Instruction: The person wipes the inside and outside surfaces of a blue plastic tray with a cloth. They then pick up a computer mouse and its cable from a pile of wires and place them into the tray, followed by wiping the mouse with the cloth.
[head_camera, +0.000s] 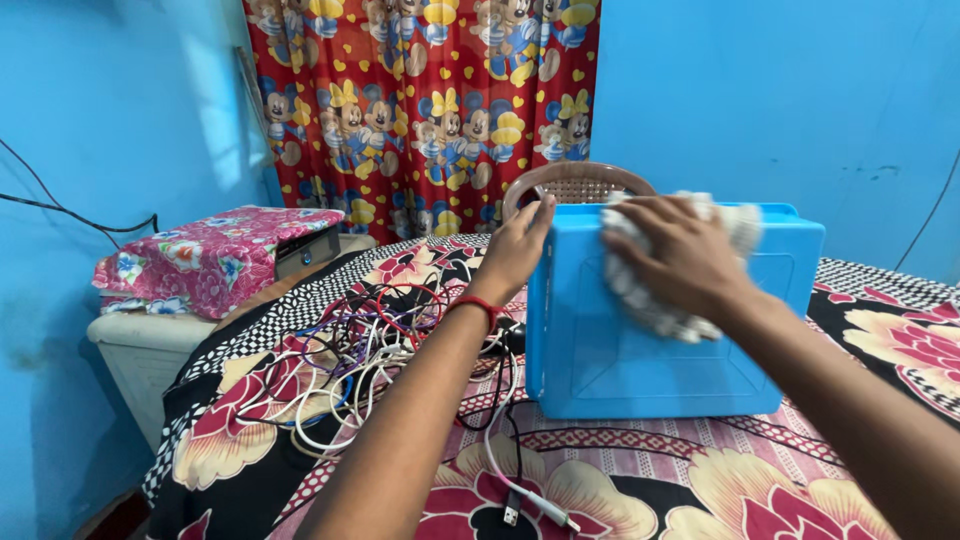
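Note:
A light blue plastic box (650, 370) stands tipped on its side on the bed, its flat underside facing me. My left hand (517, 250) grips its upper left edge and holds it steady; a red thread band sits on that wrist. My right hand (680, 255) presses a white fluffy cloth (655, 305) flat against the box's upper face. The cloth bunches out above and below my fingers.
A tangle of coloured cables (345, 365) lies on the floral bedsheet (690, 490) left of the box, with a white plug lead (530, 500) trailing toward me. A brown chair back (575, 182) rises behind the box. A cloth-covered device (215, 255) sits at left.

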